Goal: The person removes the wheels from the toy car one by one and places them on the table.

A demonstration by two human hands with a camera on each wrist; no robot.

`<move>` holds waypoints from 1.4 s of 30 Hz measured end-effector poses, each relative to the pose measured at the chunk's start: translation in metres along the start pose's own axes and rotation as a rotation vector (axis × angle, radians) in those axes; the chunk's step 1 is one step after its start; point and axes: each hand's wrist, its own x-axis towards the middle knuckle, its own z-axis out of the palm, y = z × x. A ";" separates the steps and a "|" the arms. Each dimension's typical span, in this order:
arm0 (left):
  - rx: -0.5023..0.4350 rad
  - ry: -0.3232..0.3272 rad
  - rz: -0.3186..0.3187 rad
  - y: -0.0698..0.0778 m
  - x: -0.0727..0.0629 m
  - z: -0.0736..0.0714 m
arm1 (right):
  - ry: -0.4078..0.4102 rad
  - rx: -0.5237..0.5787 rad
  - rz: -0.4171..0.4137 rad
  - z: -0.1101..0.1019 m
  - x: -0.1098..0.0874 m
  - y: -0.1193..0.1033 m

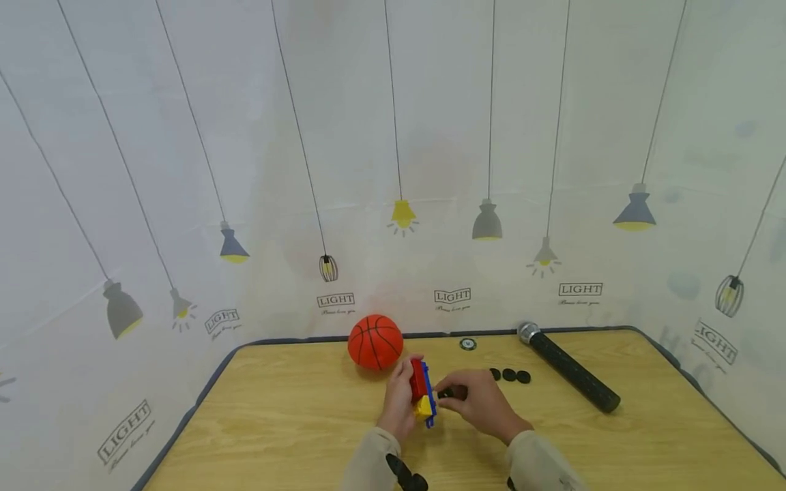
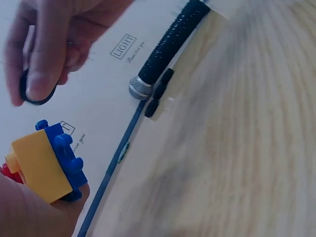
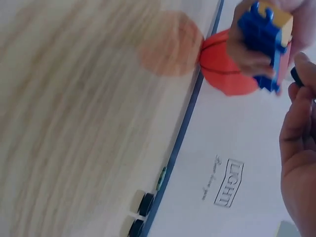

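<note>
My left hand [image 1: 398,402] grips a toy truck [image 1: 418,380] with a red and a yellow block on a blue base. The base is turned toward my right hand, and blue stubs stick out of it in the left wrist view. Between thumb and fingers, my right hand [image 1: 484,404] pinches a black toy wheel [image 2: 23,88], partly hidden by the thumb. In the left wrist view a gap separates wheel and truck. Both hands are raised over the wooden table [image 1: 295,416].
Behind my left hand sits an orange-red toy basketball [image 1: 375,342]. Several black wheels [image 1: 509,375] lie in a row beyond my right hand. A round chip [image 1: 468,344] is near the back edge, and a black microphone [image 1: 574,368] lies at the right. A printed curtain [image 1: 430,259] encloses the table.
</note>
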 end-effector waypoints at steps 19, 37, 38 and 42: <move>-0.008 -0.078 0.018 0.009 -0.004 -0.006 | -0.018 0.043 0.167 -0.012 0.005 0.016; -0.036 -0.116 0.020 0.013 -0.007 -0.006 | -0.027 -0.051 0.215 -0.015 0.011 0.032; -0.036 -0.119 0.023 0.014 -0.007 -0.006 | -0.036 -0.073 0.220 -0.014 0.012 0.034; -0.039 -0.124 0.016 0.015 -0.009 -0.007 | -0.080 -0.170 0.269 -0.012 0.013 0.042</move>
